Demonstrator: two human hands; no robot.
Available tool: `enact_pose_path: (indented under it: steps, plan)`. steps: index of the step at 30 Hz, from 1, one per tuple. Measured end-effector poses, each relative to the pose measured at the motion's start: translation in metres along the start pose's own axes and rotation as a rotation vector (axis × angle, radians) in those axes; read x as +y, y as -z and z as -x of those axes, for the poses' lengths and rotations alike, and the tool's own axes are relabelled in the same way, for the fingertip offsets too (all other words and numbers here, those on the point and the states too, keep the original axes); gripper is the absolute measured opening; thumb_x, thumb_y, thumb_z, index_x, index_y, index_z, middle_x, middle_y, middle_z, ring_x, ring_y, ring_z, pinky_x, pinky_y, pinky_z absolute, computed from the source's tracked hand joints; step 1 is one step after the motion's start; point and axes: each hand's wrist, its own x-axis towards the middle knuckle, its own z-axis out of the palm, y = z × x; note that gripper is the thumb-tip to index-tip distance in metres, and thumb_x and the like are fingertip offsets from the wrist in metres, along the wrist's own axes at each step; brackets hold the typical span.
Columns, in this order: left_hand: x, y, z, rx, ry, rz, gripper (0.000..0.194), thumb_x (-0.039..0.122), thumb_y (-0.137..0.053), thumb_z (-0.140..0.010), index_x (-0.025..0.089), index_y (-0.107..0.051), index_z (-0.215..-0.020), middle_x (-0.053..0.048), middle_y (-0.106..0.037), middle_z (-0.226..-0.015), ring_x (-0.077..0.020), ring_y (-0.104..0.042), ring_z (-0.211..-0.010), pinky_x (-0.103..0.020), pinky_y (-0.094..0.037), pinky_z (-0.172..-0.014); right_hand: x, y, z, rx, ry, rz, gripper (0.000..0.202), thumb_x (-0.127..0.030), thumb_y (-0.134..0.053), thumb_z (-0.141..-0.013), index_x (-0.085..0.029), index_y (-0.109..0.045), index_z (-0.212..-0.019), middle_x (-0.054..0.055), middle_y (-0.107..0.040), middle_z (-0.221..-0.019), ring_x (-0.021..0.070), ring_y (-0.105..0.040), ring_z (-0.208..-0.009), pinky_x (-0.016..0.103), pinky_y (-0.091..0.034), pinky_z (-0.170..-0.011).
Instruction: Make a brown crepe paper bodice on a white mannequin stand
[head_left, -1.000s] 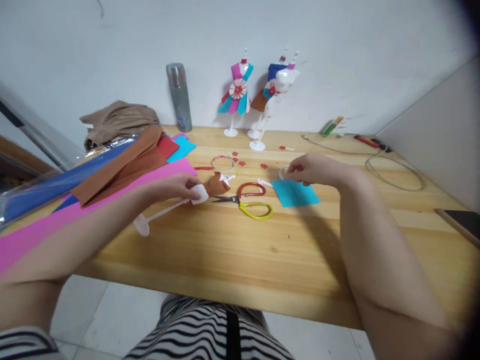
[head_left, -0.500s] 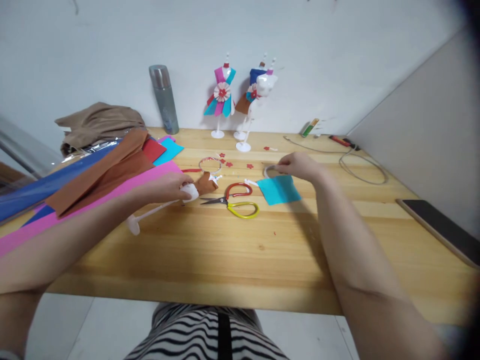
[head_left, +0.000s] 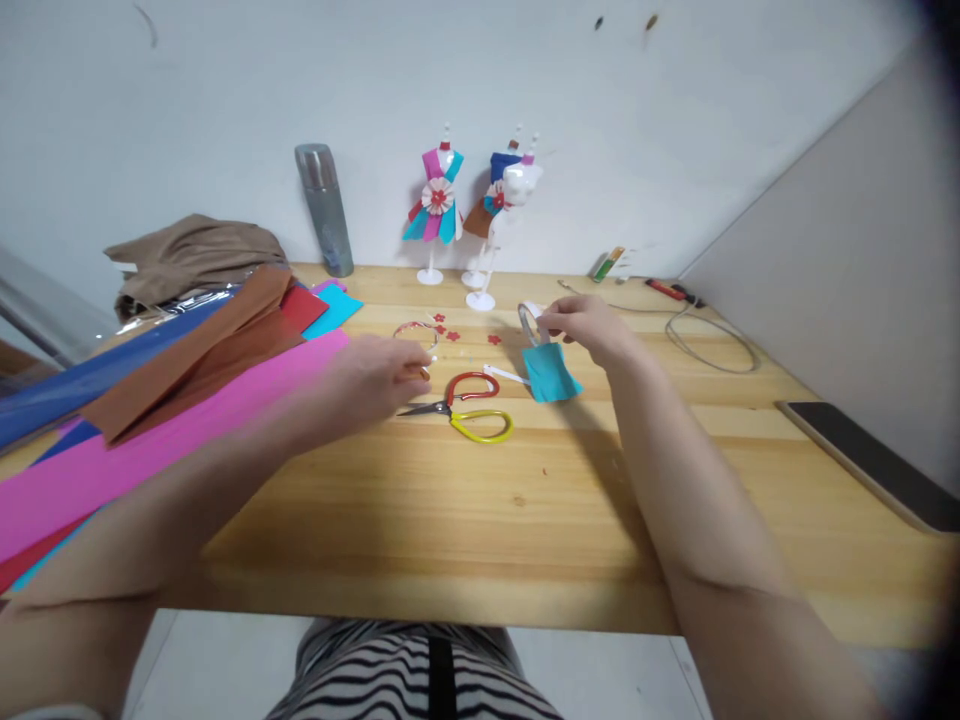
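Right fingers (head_left: 557,320) tight on smooth pale ring (head_left: 525,321), creased teal square (head_left: 550,373) adjacent; left fingers (head_left: 409,355) around half-hidden brown material (head_left: 420,374).

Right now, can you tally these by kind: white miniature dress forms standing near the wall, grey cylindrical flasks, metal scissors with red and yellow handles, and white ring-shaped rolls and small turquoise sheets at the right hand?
Standing dress forms: 3
Grey flask: 1
Scissors: 1
White roll at the right hand: 1
Turquoise sheet below that hand: 1
Total: 7

Tbl (head_left: 525,540) smooth wd. Scissors (head_left: 451,409): mtl blades (head_left: 426,409), glossy plstc grips (head_left: 480,412). Teal sq. (head_left: 551,373) matt, papery. Flask cap (head_left: 316,167) shiny mtl.
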Motion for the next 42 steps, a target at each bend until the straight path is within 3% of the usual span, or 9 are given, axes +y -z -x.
enact_pose_path:
  steps: [6,12,16,20,25,31,34,38,42]
  plan:
    - [0.03,-0.044,-0.036,0.121,-0.016,0.368,0.026,0.024,-0.072,-0.083,0.017,-0.073,-0.108,-0.008,-0.075,-0.104,-0.0143,-0.062,-0.07,-0.027,-0.048,-0.065,-0.028,0.006,0.022,-0.099,0.123,-0.322,0.018,-0.037,-0.065,-0.074,-0.023,-0.056,-0.067,0.003,-0.071,-0.073,0.0164,-0.064,-0.064,0.03,-0.051,-0.062]
    - [0.018,-0.029,-0.06,0.397,0.038,0.659,0.036,0.02,-0.06,-0.092,0.014,-0.068,-0.126,-0.009,-0.071,-0.106,-0.0092,-0.059,-0.064,-0.024,-0.05,-0.061,-0.06,0.011,0.059,-0.318,0.407,-0.369,0.031,-0.049,-0.079,-0.069,-0.023,-0.062,-0.068,0.004,-0.075,-0.075,0.024,-0.074,-0.081,0.041,-0.057,-0.081]
    - [0.016,-0.022,-0.056,0.402,-0.095,0.547,0.035,0.018,-0.062,-0.09,0.015,-0.071,-0.124,-0.009,-0.071,-0.109,-0.013,-0.064,-0.08,-0.026,-0.054,-0.074,-0.077,0.01,0.079,-0.384,0.459,-0.255,0.031,-0.051,-0.075,-0.074,-0.025,-0.061,-0.07,0.002,-0.074,-0.072,0.0242,-0.074,-0.077,0.038,-0.058,-0.071]
    - [0.018,-0.026,-0.053,0.428,-0.245,0.327,0.033,0.015,-0.062,-0.089,0.017,-0.074,-0.12,-0.008,-0.073,-0.106,-0.0168,-0.065,-0.093,-0.029,-0.052,-0.088,-0.083,0.007,0.088,-0.316,0.505,-0.163,0.023,-0.04,-0.069,-0.079,-0.024,-0.057,-0.067,0.0,-0.07,-0.068,0.0195,-0.067,-0.067,0.033,-0.051,-0.065]
    - [0.016,-0.028,-0.053,0.418,-0.355,0.251,0.031,0.013,-0.059,-0.09,0.018,-0.076,-0.115,-0.004,-0.076,-0.093,-0.0148,-0.067,-0.084,-0.026,-0.051,-0.08,-0.084,0.007,0.091,-0.294,0.511,-0.122,0.018,-0.033,-0.066,-0.076,-0.023,-0.055,-0.065,0.0,-0.063,-0.064,0.0176,-0.059,-0.063,0.031,-0.045,-0.061]
    - [0.013,-0.024,-0.047,0.52,-0.376,0.206,0.013,0.017,-0.062,-0.088,0.017,-0.073,-0.082,0.001,-0.069,-0.068,-0.0106,-0.059,-0.061,-0.023,-0.043,-0.061,-0.083,0.006,0.086,-0.343,0.485,-0.156,0.023,-0.038,-0.072,-0.076,-0.023,-0.058,-0.066,0.001,-0.062,-0.065,0.0186,-0.057,-0.064,0.033,-0.044,-0.06]
    - [0.014,-0.021,-0.047,0.474,-0.34,0.324,0.01,0.014,-0.063,-0.085,0.016,-0.069,-0.077,0.0,-0.069,-0.072,-0.008,-0.057,-0.057,-0.02,-0.043,-0.057,-0.079,0.006,0.08,-0.387,0.484,-0.264,0.029,-0.046,-0.077,-0.078,-0.023,-0.06,-0.069,0.0,-0.06,-0.063,0.0167,-0.055,-0.06,0.031,-0.042,-0.056]
    - [0.014,-0.017,-0.053,0.26,-0.201,0.709,0.009,0.01,-0.065,-0.081,0.014,-0.062,-0.074,-0.007,-0.074,-0.107,-0.0067,-0.066,-0.06,-0.019,-0.052,-0.058,-0.075,0.007,0.073,-0.435,0.531,-0.366,0.032,-0.053,-0.078,-0.08,-0.024,-0.066,-0.073,-0.001,-0.06,-0.063,0.0138,-0.054,-0.056,0.03,-0.042,-0.054]
    - [0.019,-0.01,-0.051,0.075,-0.019,0.967,0.013,0.008,-0.066,-0.083,0.014,-0.062,-0.073,-0.005,-0.074,-0.074,-0.012,-0.072,-0.064,-0.019,-0.055,-0.06,-0.071,0.003,0.069,-0.354,0.563,-0.438,0.033,-0.055,-0.08,-0.076,-0.025,-0.07,-0.076,0.0,-0.061,-0.064,0.0137,-0.053,-0.057,0.031,-0.044,-0.055]
